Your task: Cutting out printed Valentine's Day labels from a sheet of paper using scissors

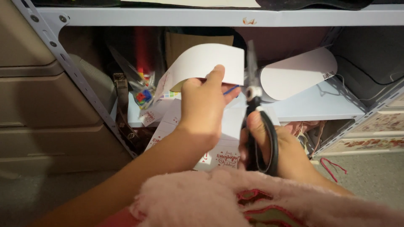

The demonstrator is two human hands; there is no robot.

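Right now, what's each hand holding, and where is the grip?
Left hand pinches the curled white sheet at its lower edge. Right hand holds black-handled scissors by the handle loops, blades pointing up.

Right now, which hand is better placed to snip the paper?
The right hand, probably. It already grips the black scissors, whose blades point up beside the white paper. The left hand is busy: its fingers pinch the paper and hold it up.
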